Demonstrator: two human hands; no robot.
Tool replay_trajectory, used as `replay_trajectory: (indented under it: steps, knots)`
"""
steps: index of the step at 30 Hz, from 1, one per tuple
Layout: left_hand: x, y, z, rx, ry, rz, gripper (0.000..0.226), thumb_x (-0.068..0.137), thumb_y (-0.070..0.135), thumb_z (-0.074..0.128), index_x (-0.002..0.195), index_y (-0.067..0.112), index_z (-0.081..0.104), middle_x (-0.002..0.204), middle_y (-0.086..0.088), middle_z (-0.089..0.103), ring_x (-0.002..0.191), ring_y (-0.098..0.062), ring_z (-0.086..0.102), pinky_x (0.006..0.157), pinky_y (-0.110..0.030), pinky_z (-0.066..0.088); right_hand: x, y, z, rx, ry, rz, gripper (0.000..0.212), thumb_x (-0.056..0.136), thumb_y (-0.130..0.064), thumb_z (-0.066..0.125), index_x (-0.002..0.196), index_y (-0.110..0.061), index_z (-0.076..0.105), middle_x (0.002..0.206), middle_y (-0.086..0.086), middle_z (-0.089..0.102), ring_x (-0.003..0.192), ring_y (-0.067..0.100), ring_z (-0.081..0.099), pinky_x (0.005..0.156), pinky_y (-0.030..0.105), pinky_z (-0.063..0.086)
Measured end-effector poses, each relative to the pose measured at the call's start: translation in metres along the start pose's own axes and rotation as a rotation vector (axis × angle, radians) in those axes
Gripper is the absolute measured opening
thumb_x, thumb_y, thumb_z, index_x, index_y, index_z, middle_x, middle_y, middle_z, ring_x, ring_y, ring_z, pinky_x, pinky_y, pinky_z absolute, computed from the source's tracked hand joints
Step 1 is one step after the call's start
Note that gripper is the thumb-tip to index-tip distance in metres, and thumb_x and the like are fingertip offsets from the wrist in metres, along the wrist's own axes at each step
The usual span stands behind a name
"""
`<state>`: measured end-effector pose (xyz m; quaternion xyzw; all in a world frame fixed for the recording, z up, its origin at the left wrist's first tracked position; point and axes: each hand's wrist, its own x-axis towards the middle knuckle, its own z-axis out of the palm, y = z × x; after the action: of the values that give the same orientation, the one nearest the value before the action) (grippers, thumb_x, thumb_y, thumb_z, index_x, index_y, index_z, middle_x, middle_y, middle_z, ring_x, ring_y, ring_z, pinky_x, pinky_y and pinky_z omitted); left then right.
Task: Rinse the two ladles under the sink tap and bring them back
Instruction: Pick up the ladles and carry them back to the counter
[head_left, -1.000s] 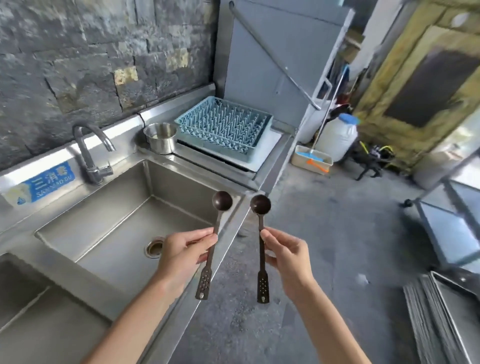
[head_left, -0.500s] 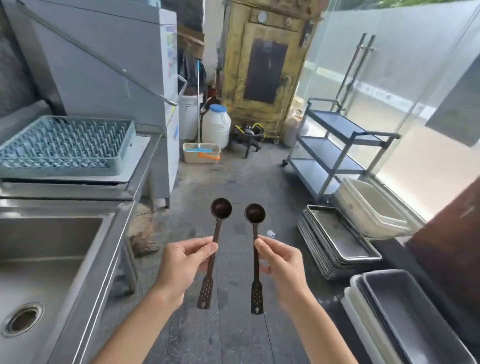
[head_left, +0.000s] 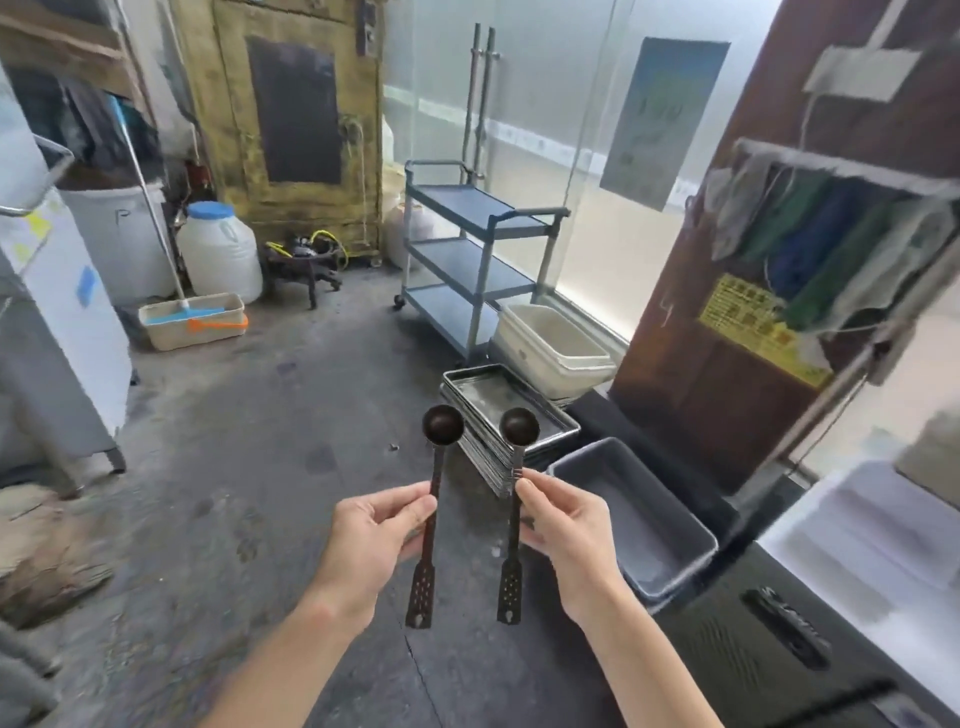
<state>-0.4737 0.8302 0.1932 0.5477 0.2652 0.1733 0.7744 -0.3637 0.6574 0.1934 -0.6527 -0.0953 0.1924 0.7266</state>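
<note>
Two small dark ladles with round bowls and flat perforated handle ends stand upright in front of me, bowls up. My left hand (head_left: 371, 545) pinches the stem of the left ladle (head_left: 441, 425). My right hand (head_left: 569, 530) pinches the stem of the right ladle (head_left: 519, 427). The ladles are side by side, a short gap apart, over the grey concrete floor. The sink and tap are out of view.
A stack of metal trays (head_left: 498, 415) and a grey tub (head_left: 639, 525) lie on the floor to the right, by cream bins (head_left: 550, 348). A blue trolley (head_left: 467, 249) stands behind. A mop tray (head_left: 192, 319) and white jug (head_left: 221, 249) sit far left. A dark counter (head_left: 769, 639) is near right.
The view has swung right, away from the sink and dish rack, toward the trolley, trays and dark counter. Both hands keep the same hold on the upright ladles.
</note>
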Motion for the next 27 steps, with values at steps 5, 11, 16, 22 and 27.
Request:
replay_trajectory:
  steps: [5,11,16,22,27]
  knots:
    - [0.025,-0.021,0.080,0.074,-0.127,-0.048,0.021,0.088,0.001,0.070,0.107,0.007,0.077,0.096,-0.011,0.080,0.091,-0.022,0.077,0.072,-0.025,0.063,0.006,-0.005,-0.082,0.053,0.178,0.022,0.019,0.099,-0.012,0.068,0.115,-0.011,0.079,0.102,0.010,0.082,0.097,0.024,0.079,0.082,0.038,0.065]
    - [0.055,-0.049,0.187,0.175,-0.336,-0.078,0.020,0.089,0.000,0.069,0.100,0.014,0.078,0.090,-0.003,0.081,0.079,-0.009,0.077,0.063,-0.017,0.059,0.018,-0.012,-0.180,0.049,0.439,-0.004,0.014,0.097,-0.015,0.071,0.107,-0.016,0.081,0.088,-0.004,0.083,0.075,0.006,0.078,0.058,0.014,0.056]
    - [0.087,-0.083,0.278,0.236,-0.457,-0.124,0.019,0.089,0.004,0.071,0.105,0.013,0.077,0.092,-0.005,0.081,0.086,-0.015,0.076,0.075,-0.027,0.060,0.041,-0.009,-0.260,0.010,0.611,0.013,0.012,0.096,-0.024,0.073,0.096,-0.031,0.084,0.088,-0.012,0.081,0.089,0.001,0.076,0.069,0.017,0.059]
    - [0.137,-0.117,0.391,0.305,-0.587,-0.165,0.019,0.089,0.004,0.071,0.104,0.013,0.077,0.091,-0.006,0.081,0.080,-0.014,0.078,0.068,-0.027,0.062,0.084,-0.017,-0.355,0.036,0.812,0.063,0.009,0.092,-0.030,0.076,0.095,-0.035,0.083,0.092,-0.015,0.080,0.093,0.012,0.076,0.068,0.016,0.060]
    - [0.168,-0.139,0.477,0.404,-0.690,-0.167,0.018,0.087,0.013,0.075,0.099,0.025,0.079,0.094,0.008,0.081,0.091,-0.013,0.077,0.081,-0.027,0.061,0.109,-0.027,-0.416,0.037,0.947,0.106,0.007,0.093,-0.030,0.074,0.096,-0.031,0.081,0.097,-0.015,0.080,0.099,0.013,0.074,0.066,0.012,0.057]
